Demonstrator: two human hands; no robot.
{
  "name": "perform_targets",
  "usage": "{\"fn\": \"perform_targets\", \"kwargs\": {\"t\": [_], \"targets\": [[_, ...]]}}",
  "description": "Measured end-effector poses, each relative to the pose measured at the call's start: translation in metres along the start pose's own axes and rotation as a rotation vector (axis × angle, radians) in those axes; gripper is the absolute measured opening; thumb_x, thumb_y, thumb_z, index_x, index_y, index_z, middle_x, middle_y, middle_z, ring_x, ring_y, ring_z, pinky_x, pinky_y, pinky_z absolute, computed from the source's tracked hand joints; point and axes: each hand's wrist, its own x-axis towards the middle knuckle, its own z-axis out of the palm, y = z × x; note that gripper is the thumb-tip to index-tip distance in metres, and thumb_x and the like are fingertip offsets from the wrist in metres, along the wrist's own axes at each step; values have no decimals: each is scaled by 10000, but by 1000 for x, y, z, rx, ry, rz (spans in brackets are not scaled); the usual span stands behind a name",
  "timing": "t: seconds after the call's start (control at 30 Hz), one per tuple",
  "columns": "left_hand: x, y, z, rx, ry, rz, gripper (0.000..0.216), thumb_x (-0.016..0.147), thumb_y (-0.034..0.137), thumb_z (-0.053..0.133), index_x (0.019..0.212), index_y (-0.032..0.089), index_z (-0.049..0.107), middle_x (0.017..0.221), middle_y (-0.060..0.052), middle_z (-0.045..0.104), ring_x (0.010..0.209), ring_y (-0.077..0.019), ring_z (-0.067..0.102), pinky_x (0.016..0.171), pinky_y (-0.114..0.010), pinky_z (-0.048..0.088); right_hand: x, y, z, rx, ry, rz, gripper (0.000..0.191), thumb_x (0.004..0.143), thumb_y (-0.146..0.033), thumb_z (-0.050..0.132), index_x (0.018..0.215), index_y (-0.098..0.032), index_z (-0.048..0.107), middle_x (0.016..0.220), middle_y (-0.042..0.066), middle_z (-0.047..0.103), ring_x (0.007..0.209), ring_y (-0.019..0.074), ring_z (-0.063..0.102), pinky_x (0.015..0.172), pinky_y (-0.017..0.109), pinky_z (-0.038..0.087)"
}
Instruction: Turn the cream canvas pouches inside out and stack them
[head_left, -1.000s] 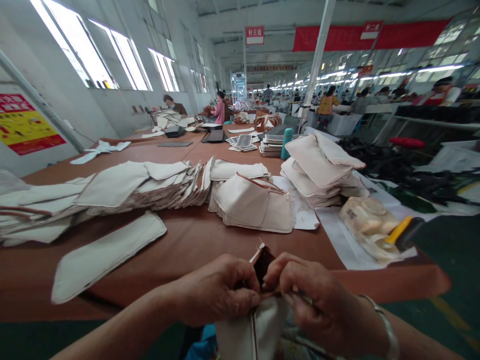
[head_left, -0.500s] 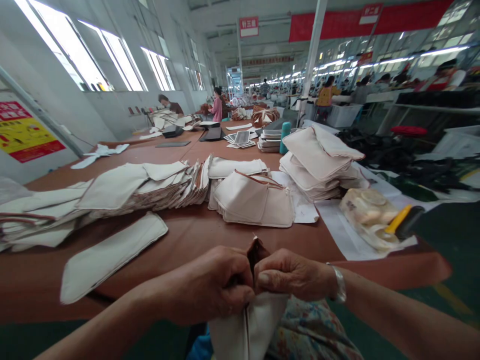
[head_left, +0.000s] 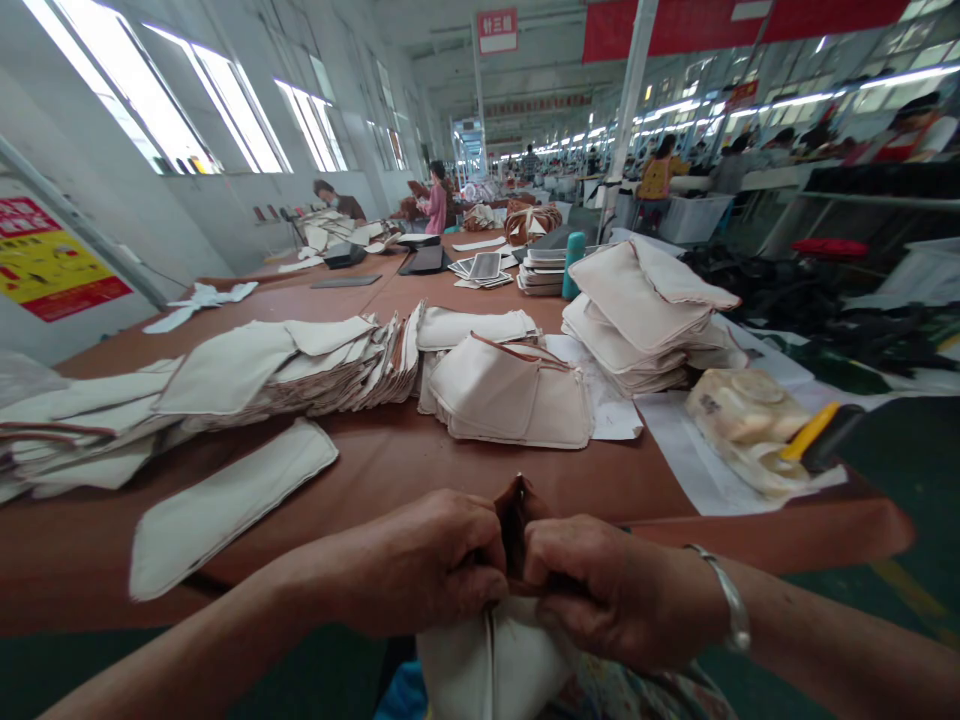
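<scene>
A white sewn piece with brown lining (head_left: 491, 660) hangs over the lap at the table's front edge, a seam running down its middle. My left hand (head_left: 427, 565) is closed on its upper edge at the left. On the other side of the brown opening, my right hand (head_left: 622, 585) grips the edge with curled fingers, a silver bangle at its wrist. The gap between the hands shows the dark brown inside. A flat white panel (head_left: 232, 505) lies on the brown tabletop (head_left: 382, 480) left of my hands. Beyond them rests a small stack of white pouches with brown edging (head_left: 514, 395).
A long row of white pieces (head_left: 247, 375) spans the left side. At right stand a tall stack of white pieces (head_left: 652, 310), a teal bottle (head_left: 574, 264) and a whitish plastic container (head_left: 750, 420) beside a yellow-and-black handle (head_left: 821, 437). Other people work farther back.
My right hand has moved slightly right and down and turned, pulling its edge outward. The brown opening is wider. My left hand stays almost in place.
</scene>
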Motion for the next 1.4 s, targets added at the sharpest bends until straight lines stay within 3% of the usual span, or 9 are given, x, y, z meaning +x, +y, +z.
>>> {"fn": "perform_targets", "kwargs": {"t": [0.17,0.27,0.43,0.57,0.7,0.97,1.17,1.3,1.4], "targets": [[3,-6,4,-44,26,21,120,832,89,539,749,170,508,790,25,526,702,-99,465,637,-175,350,3,2,-14,289,-169,101,134,872,-280,565,857,-150,538,777,-16,470,679,111,418,609,208,373],[3,-5,4,1,52,-21,101,871,137,525,775,168,534,797,18,533,708,-104,473,650,-181,356,10,3,-7,269,-92,86,243,948,-299,441,767,-151,508,737,-20,445,671,109,410,629,213,375],[2,-6,0,-121,31,-36,136,896,249,550,809,150,583,850,2,566,761,-119,496,670,-180,367,12,8,1,150,1,27,199,905,-216,479,715,-156,493,693,-19,465,645,110,427,618,217,366],[-2,-15,0,-343,58,-87,493,977,493,337,936,120,658,884,-36,599,782,-152,511,694,-214,385,4,5,-13,95,-35,111,185,925,-246,486,774,-150,530,726,-8,489,657,116,434,611,220,360],[-2,-22,5,-469,139,-209,727,968,594,163,864,109,695,740,-23,562,659,-128,461,623,-225,354,1,0,-23,142,-85,136,222,940,-304,481,782,-153,518,737,-4,483,656,117,418,603,222,358],[2,-22,13,-615,-6,-236,514,829,620,544,628,161,432,580,52,316,518,-76,239,453,-231,176,-1,-1,-27,66,-106,100,239,956,-298,459,798,-147,555,778,23,539,704,134,468,650,239,385],[-2,-17,19,-226,79,-75,446,907,503,476,630,175,357,630,46,334,538,-72,263,462,-210,209,-7,3,-32,95,-155,190,291,948,-366,477,805,-135,581,715,5,513,655,124,444,591,223,355],[-1,-18,13,-357,39,-53,477,948,559,339,682,169,404,654,32,341,554,-84,294,466,-212,236,-7,3,-35,164,-148,199,323,951,-402,478,811,-131,585,732,3,504,655,117,437,588,219,354],[3,-12,9,-420,22,-44,491,926,574,393,711,146,497,648,24,377,564,-93,323,480,-213,253,-7,0,-35,139,-146,181,312,951,-388,479,818,-127,586,758,15,525,676,125,456,600,223,365]]}}
